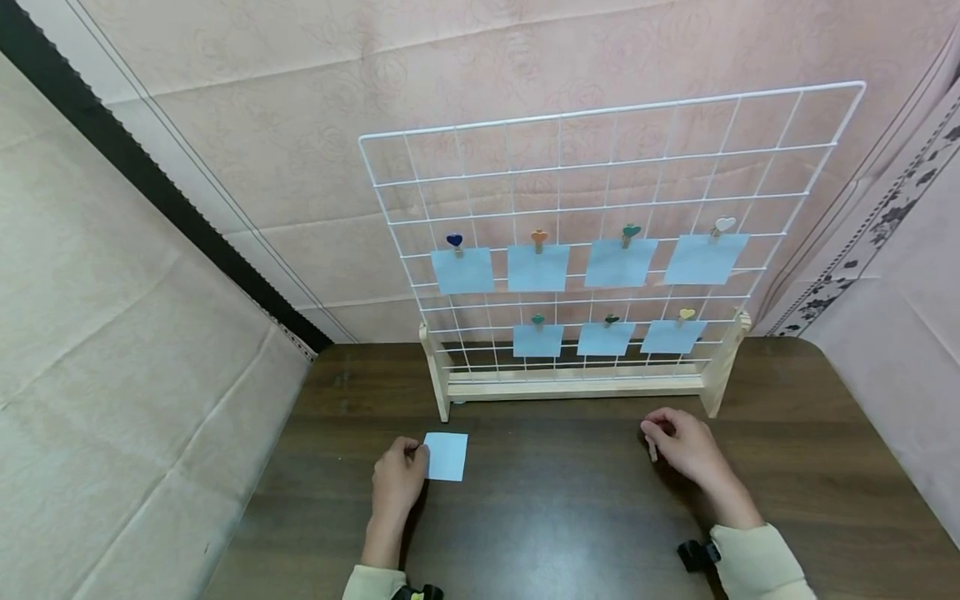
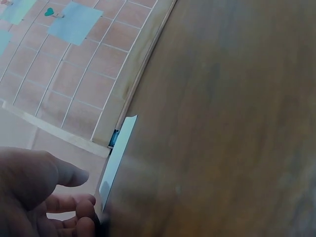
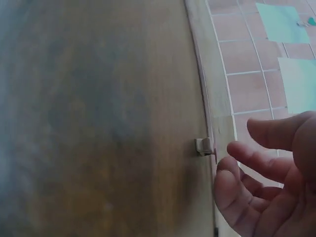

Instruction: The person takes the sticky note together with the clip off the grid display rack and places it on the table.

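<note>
A pale blue square note point(image 1: 447, 457) lies on the dark wooden table point(image 1: 555, 508), and its edge point(image 2: 117, 155) stands a little off the wood. My left hand point(image 1: 400, 477) is at the note's left side. Its fingertips point(image 2: 84, 217) touch the note's corner, and the thumb is held apart from the paper. A small pale wooden peg point(image 1: 652, 451) lies at the left edge of my right hand point(image 1: 684, 443). That hand's fingers point(image 3: 237, 185) are loosely curled beside the peg point(image 3: 204, 146), and nothing shows between them.
A white wire grid point(image 1: 600, 167) stands in a wooden base point(image 1: 573, 386) at the back of the table. Several blue notes hang on it from heart-topped pegs, in two rows. Pink cloth covers the wall behind and the right side.
</note>
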Tool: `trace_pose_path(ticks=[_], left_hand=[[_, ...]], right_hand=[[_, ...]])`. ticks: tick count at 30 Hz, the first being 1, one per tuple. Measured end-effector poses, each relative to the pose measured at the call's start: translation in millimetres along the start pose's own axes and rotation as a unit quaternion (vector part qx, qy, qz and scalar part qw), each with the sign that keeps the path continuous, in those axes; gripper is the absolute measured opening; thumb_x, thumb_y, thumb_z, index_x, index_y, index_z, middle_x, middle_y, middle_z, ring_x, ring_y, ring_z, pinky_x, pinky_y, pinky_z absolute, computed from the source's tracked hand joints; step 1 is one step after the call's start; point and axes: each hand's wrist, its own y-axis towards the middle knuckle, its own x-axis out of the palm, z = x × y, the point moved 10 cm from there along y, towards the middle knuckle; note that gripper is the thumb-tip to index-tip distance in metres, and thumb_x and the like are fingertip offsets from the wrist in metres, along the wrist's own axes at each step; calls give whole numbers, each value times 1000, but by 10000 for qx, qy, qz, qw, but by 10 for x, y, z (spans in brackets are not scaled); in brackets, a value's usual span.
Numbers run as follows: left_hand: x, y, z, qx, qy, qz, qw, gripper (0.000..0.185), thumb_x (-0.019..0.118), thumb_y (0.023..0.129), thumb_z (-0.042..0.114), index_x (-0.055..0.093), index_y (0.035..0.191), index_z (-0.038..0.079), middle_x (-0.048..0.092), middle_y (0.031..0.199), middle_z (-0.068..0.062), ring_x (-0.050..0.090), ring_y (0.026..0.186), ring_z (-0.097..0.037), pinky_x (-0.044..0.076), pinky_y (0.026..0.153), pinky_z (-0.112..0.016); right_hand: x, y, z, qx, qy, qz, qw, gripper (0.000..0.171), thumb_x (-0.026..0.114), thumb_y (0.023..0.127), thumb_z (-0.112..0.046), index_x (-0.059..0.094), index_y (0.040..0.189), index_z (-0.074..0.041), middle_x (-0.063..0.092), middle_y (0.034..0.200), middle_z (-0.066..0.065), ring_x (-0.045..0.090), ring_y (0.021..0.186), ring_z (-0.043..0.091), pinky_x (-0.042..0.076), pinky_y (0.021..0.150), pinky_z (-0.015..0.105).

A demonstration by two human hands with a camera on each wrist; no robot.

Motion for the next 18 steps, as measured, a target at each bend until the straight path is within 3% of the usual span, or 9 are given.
trace_pose_path(ticks=[3,7,13,18], left_hand=[[-16,-10,-5,-26,-126,18,9999,27,65,103,23,72,115,0,61,75,-3,56,68,-18,50,67,-42],[-26,-2,4,-58,-299,-8,9995,31,64,104,23,69,121,-2,57,72,-4,52,63,-18,46,63,-38],[-15,-29,1,-180,-506,-59,9985,32,65,104,24,68,123,-2,57,75,-5,52,63,-18,44,60,-36],[-48,-74,29,-127,-555,233,9981,24,67,103,21,71,116,1,55,74,-4,51,63,-17,43,58,-35]], right_hand=[[-36,17,-84,-202,-360,195,9990,20,69,104,-19,74,111,-1,73,99,9,65,90,23,51,78,42],[-55,50,-143,-237,-372,225,9988,24,68,104,-20,73,113,1,73,102,12,65,92,27,52,80,45],[-41,34,-215,-120,-83,172,9997,26,67,106,-21,71,117,1,69,94,10,63,71,19,51,66,36],[11,22,-330,-155,251,94,9995,28,66,107,-22,70,120,2,67,99,14,59,54,18,52,54,33]])
